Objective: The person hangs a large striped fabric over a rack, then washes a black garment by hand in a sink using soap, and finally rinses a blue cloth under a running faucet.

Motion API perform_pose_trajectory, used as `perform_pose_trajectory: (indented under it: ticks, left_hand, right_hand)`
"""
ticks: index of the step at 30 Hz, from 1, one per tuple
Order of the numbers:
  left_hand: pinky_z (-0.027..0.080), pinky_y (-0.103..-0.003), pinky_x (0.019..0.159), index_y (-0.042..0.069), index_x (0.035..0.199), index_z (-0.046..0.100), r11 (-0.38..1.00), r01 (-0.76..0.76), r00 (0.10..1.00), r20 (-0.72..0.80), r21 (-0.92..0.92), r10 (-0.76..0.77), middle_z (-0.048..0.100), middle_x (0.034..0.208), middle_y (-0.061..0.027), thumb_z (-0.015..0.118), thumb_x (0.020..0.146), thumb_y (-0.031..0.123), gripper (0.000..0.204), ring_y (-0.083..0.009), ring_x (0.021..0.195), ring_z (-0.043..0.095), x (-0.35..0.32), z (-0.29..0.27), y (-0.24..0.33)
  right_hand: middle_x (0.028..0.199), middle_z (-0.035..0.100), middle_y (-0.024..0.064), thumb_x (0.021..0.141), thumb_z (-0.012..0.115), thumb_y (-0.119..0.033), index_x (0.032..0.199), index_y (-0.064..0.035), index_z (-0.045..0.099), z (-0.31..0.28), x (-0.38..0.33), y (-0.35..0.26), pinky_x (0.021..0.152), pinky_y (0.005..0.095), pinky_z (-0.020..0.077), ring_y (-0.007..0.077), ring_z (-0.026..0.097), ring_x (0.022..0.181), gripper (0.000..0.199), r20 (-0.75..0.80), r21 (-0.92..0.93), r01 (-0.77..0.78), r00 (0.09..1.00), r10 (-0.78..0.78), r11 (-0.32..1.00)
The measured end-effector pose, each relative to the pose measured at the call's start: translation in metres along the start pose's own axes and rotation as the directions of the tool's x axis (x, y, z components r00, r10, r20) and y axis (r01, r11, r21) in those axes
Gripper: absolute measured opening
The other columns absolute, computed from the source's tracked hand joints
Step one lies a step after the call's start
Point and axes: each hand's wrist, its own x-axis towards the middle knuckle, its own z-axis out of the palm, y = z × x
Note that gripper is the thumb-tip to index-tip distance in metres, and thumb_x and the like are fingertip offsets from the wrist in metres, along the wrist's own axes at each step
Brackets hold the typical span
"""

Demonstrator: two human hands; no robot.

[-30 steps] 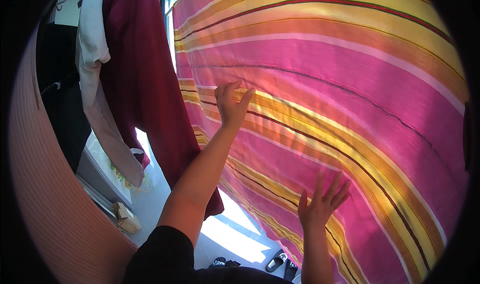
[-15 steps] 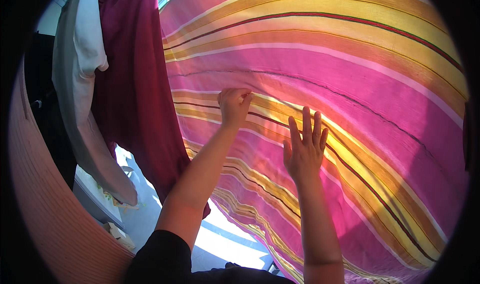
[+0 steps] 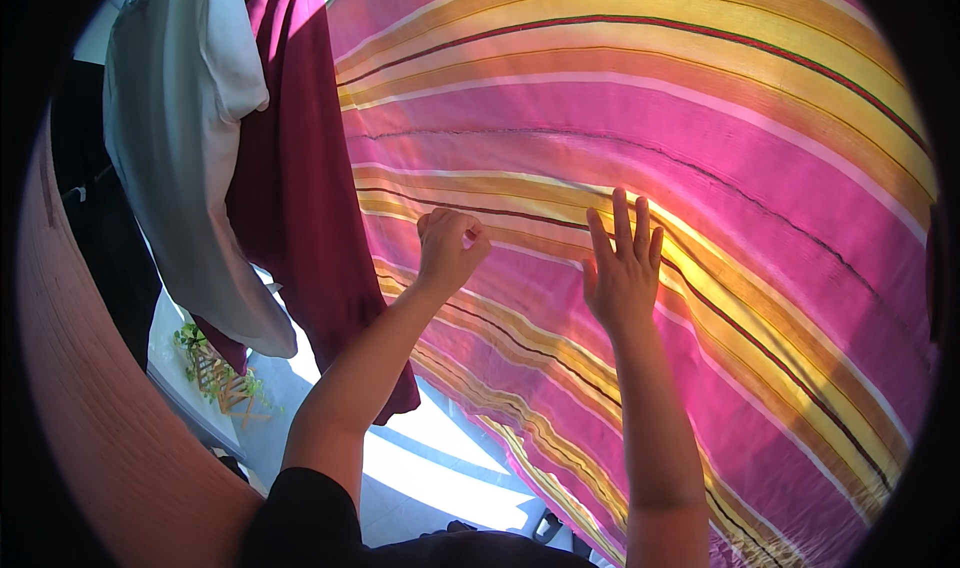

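Some room separates the curled left hand [image 3: 450, 253], outspread right hand [image 3: 624, 280] and striped cloth's [image 3: 745, 233] lower edge.

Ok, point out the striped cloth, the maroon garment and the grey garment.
Striped cloth [image 3: 720, 138]: head view, on a broad pink band.
Maroon garment [image 3: 305, 193]: head view, middle of its fabric.
Grey garment [image 3: 190, 153]: head view, middle of its fabric.

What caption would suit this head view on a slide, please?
Left hand curled, right hand open before striped pink cloth, maroon garment hanging alongside.
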Motion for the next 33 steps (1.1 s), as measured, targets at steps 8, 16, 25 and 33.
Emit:
perform_pose_trajectory:
  ticks: [8,16,25,33]
  left_hand:
    - [0.048,-0.045,0.085,0.002,0.079,0.068,0.962,0.117,0.267,0.926,0.245,-0.268,0.065,0.102,-0.0169,0.066,0.08,0.039,0.037,-0.0347,0.102,0.06,-0.093,-0.032,0.026]
    - [0.038,-0.049,0.1,0.002,0.118,0.054,0.963,-0.255,0.956,0.128,-0.089,0.265,0.02,0.15,-0.0222,0.074,0.076,0.024,0.052,-0.0404,0.13,0.036,-0.002,0.006,0.038]
    - [0.018,-0.049,0.113,0.016,0.139,0.046,0.911,-0.412,-0.309,0.944,-0.025,-0.114,0.017,0.156,-0.0067,0.074,0.068,0.056,0.086,-0.0318,0.143,0.013,-0.283,0.067,0.004]
    - [0.048,-0.043,0.089,0.009,0.119,0.059,0.986,0.163,0.473,0.879,-0.03,-0.051,0.064,0.11,-0.0112,0.063,0.081,0.029,0.043,-0.0335,0.103,0.059,-0.164,0.037,0.007]
  right_hand:
    - [0.152,0.028,0.0055,0.077,0.064,-0.011,0.131,-0.0161,0.051,-0.002,0.0,-0.006,0.109,0.0521,0.0263,0.03,0.021,0.142,0.056,-0.016,-0.036,0.002,1.0,-0.003,0.999]
    - [0.153,0.026,0.0046,0.079,0.064,-0.013,0.134,-0.0182,0.049,-0.008,0.001,-0.005,0.11,0.0523,0.0249,0.0298,0.02,0.143,0.058,0.038,-0.053,0.005,0.999,-0.003,0.999]
    - [0.151,0.032,0.0031,0.081,0.055,-0.008,0.134,-0.0179,0.049,0.008,-0.029,-0.011,0.108,0.0502,0.0293,0.0288,0.03,0.139,0.054,0.075,-0.112,0.068,0.995,-0.059,0.991]
    - [0.136,0.047,0.009,0.072,0.075,-0.039,0.123,-0.012,0.058,0.037,-0.347,0.007,0.109,0.0497,0.0218,0.0258,0.03,0.134,0.06,1.0,-0.013,0.067,0.006,0.012,0.998]
